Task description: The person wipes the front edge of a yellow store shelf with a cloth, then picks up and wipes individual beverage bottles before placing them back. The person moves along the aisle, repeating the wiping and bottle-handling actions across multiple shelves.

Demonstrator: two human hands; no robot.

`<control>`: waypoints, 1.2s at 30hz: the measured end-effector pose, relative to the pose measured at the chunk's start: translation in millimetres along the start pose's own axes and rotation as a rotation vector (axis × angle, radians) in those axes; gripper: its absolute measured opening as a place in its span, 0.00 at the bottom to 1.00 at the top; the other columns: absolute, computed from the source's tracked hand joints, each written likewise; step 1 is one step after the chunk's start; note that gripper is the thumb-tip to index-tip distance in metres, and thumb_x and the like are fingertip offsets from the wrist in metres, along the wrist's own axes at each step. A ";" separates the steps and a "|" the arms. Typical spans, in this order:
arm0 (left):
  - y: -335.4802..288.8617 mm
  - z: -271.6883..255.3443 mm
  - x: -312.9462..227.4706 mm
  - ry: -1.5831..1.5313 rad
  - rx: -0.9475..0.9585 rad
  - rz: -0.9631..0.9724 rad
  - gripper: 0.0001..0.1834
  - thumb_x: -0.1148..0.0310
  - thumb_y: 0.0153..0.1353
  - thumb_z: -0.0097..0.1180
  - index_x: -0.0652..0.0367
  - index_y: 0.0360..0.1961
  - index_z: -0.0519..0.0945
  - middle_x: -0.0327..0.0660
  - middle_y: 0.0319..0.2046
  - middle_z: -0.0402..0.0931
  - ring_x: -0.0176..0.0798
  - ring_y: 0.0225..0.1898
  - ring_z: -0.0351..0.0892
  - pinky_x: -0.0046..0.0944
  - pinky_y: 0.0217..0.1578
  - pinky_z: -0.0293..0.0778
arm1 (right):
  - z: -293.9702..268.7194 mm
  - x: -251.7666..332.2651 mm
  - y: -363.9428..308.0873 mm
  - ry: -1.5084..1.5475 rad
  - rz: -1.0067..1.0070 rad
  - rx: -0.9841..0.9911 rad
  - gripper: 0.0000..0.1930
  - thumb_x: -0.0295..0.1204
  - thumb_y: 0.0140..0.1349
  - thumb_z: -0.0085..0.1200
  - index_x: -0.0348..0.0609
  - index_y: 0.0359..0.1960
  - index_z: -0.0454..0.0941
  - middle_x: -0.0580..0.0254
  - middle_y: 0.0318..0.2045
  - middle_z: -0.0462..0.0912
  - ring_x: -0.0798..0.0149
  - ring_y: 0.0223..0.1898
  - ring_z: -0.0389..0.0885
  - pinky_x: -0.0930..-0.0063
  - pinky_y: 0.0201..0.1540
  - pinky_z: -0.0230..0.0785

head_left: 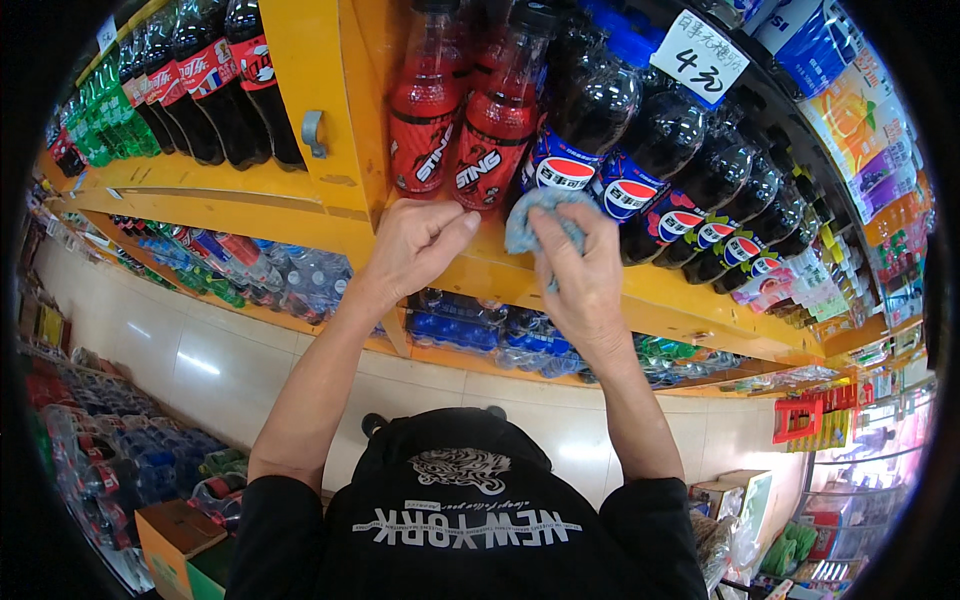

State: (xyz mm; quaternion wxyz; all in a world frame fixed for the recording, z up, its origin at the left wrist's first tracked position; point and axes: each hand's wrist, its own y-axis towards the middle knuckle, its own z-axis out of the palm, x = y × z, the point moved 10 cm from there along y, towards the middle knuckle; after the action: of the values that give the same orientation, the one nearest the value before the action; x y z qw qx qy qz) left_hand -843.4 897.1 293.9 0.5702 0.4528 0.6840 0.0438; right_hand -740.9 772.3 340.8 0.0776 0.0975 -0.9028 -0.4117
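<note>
My right hand (583, 262) pinches a crumpled light-blue cloth (522, 228) against the front of the yellow shelf (490, 268). The cloth is at the foot of a dark cola bottle with a blue label (562, 165). To its left my left hand (424, 243) is curled into a loose fist at the shelf's front edge, with no object showing in it. Just beyond that hand stand two red drink bottles with dark caps, the left one (421, 130) and the right one (493, 140).
More dark cola bottles (708, 165) line the shelf to the right, beneath a handwritten price card (698, 57). A yellow upright (318, 60) with a metal handle (314, 134) stands left. Lower shelves hold blue-capped bottles (455, 330). Wrapped bottle packs (130, 450) and a cardboard box (180, 540) are lower left.
</note>
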 end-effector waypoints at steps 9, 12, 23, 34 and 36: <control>-0.3 -1.3 -3.0 0.017 -0.004 0.014 0.19 0.65 0.64 0.52 0.65 0.19 0.70 0.48 0.13 0.61 0.43 0.14 0.60 0.42 0.19 0.60 | 30.1 13.1 -15.2 0.032 0.016 0.139 0.22 0.19 0.46 0.56 0.43 0.47 0.79 0.52 0.44 0.75 0.49 0.44 0.75 0.59 0.44 0.69; 0.3 -1.1 -1.8 -0.010 0.003 0.000 0.19 0.64 0.64 0.52 0.66 0.19 0.72 0.50 0.14 0.63 0.46 0.14 0.62 0.42 0.19 0.61 | 13.4 17.9 -0.5 0.061 0.024 0.067 0.24 0.17 0.44 0.57 0.43 0.48 0.79 0.51 0.45 0.75 0.48 0.47 0.74 0.60 0.46 0.70; -1.9 -1.6 -0.3 -0.021 0.004 -0.011 0.22 0.64 0.67 0.49 0.66 0.18 0.64 0.36 0.15 0.51 0.29 0.19 0.52 0.36 0.19 0.54 | -41.4 47.7 99.2 -0.145 -0.134 -0.250 0.21 0.15 0.51 0.57 0.41 0.50 0.77 0.48 0.48 0.72 0.49 0.47 0.73 0.64 0.48 0.69; -8.9 -9.8 4.8 -0.142 -0.052 -0.013 0.32 0.52 0.71 0.35 0.67 0.18 0.73 0.45 0.14 0.68 0.42 0.19 0.69 0.41 0.25 0.66 | 2.3 54.5 66.9 -0.197 -0.137 -0.073 0.19 0.22 0.48 0.54 0.41 0.46 0.78 0.52 0.45 0.75 0.50 0.41 0.74 0.61 0.42 0.68; -9.5 -10.8 5.1 -0.159 -0.063 -0.018 0.32 0.52 0.72 0.34 0.66 0.18 0.73 0.48 0.15 0.70 0.46 0.19 0.72 0.43 0.26 0.68 | 11.9 53.3 52.7 -0.179 -0.118 -0.026 0.20 0.21 0.48 0.54 0.40 0.46 0.78 0.51 0.45 0.75 0.50 0.41 0.74 0.61 0.42 0.68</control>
State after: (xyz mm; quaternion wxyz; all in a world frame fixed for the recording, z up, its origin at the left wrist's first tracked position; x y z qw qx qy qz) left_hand -857.4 899.9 288.4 0.6370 0.4305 0.6390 0.0240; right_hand -801.2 801.9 376.2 -0.0264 0.1125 -0.8933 -0.4343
